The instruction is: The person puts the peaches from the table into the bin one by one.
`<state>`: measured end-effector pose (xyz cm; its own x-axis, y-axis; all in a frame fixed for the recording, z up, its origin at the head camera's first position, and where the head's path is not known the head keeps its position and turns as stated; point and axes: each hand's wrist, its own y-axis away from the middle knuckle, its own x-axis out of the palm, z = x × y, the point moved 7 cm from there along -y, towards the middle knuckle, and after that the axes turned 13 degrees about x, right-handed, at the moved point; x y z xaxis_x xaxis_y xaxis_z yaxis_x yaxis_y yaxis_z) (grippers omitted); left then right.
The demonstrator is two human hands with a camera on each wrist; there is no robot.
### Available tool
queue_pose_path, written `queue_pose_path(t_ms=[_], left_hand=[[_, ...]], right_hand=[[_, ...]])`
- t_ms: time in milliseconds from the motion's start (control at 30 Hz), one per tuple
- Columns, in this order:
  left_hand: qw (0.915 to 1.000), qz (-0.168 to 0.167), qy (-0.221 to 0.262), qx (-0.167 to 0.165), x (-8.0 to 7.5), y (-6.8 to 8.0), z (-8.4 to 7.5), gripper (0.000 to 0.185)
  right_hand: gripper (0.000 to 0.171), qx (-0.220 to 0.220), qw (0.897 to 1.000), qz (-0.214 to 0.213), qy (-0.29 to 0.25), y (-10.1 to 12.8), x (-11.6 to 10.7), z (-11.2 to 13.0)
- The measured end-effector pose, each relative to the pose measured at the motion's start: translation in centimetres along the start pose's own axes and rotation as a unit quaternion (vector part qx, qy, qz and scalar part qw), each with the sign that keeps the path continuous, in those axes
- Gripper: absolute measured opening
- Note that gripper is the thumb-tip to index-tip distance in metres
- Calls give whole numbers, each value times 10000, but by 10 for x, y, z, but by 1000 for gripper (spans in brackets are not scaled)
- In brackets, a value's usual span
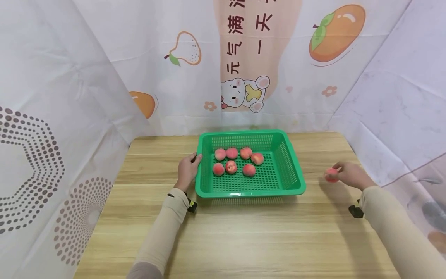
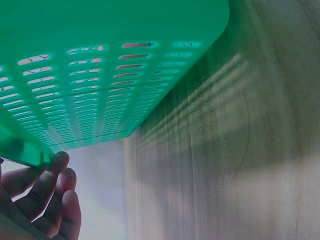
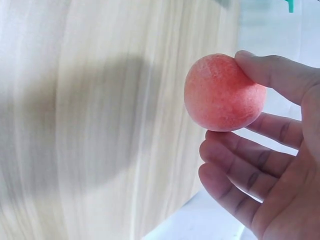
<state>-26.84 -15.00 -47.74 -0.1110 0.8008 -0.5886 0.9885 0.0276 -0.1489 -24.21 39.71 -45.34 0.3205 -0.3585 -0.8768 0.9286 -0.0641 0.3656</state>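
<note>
A green plastic basket with slotted walls stands on the wooden table. Several red peaches lie in its left and middle part. My left hand pinches the basket's left rim, thumb on top; in the left wrist view its fingers curl under the rim beside the slotted wall. To the right of the basket, my right hand holds one peach between thumb and fingertips. That peach is above the tabletop, its shadow falling on the wood below.
The wooden table reaches back to a printed white curtain behind the basket. More cloth hangs along the left and right sides of the table. Bare wood lies between the basket and my right hand.
</note>
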Motion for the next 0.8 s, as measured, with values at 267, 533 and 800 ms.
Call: queue_pose_path(t_ms=[267,533,800], left_hand=[[10000,3,-12,-24,-1,1,1,51],[10000,-2,-50,23,-1,0,1,51],[10000,45,4,-19,0,0,1,52]], right_hand=[[62,-2,10000,-92,0,-4,-10,2],[59,14,9997,-223,-72,-4,-14,4],[61,-2,9995,-308,-71,-1,-21,11]])
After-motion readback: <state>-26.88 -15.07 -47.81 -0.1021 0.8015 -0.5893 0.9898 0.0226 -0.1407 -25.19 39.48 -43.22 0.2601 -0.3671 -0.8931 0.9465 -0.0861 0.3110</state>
